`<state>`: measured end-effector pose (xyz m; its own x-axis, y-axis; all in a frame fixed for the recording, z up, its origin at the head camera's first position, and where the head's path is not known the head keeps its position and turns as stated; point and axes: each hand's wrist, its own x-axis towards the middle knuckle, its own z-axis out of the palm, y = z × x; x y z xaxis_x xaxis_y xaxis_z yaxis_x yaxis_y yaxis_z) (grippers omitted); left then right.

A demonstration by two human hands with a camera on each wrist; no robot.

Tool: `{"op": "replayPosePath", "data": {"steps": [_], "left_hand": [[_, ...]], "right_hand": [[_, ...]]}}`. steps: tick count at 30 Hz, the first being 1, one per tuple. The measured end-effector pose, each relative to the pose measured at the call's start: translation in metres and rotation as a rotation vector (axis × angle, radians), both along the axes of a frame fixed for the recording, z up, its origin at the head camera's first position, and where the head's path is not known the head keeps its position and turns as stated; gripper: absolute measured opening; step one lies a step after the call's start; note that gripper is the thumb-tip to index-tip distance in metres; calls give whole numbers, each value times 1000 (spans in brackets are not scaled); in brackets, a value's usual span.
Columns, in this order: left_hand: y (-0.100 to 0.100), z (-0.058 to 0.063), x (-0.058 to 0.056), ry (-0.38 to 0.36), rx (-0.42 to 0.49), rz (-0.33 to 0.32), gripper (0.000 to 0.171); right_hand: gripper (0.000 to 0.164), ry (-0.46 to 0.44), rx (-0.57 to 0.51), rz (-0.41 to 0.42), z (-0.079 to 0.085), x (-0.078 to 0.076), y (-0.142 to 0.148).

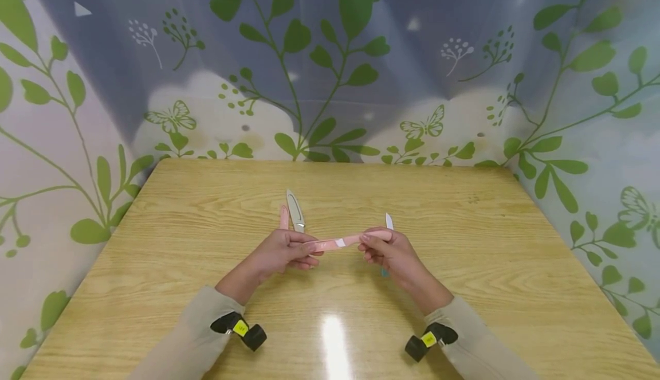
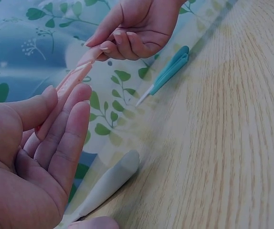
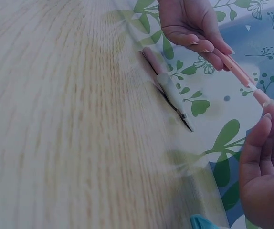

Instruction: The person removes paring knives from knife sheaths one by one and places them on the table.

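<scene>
pink knife (image 1: pixel 341 242), part-sheathed, held between both hands (image 1: pixel 281 251) (image 1: pixel 394 254)

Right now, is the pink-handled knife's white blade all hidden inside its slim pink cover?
No, the head view shows a bare strip of white blade between the pink handle and the slim pink cover.

Beige sleeves (image 1: pixel 188 334), black wrist cameras (image 1: pixel 254 338), yellow labels (image 1: pixel 240 328)

The left beige fabric sleeve (image 1: pixel 188 325) and the right beige fabric sleeve (image 1: pixel 476 337) are slanting inward; the bare left hand (image 1: pixel 279 251) and bare right hand (image 1: pixel 396 255) are pinching between thumb and fingers.
</scene>
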<state>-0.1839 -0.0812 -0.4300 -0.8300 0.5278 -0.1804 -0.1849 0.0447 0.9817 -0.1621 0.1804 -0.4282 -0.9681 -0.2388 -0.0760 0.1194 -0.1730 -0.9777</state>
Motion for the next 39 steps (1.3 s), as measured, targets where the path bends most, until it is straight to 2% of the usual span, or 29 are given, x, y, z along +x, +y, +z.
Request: {"op": "replayPosePath", "data": {"steps": [23, 39], "left_hand": [[-2, 1, 3, -7, -15, 9, 30], [-6, 2, 5, 21, -15, 3, 29]], "right_hand": [[10, -12, 1, -4, -2, 0, 0], [13, -11, 12, -15, 0, 1, -1]]}}
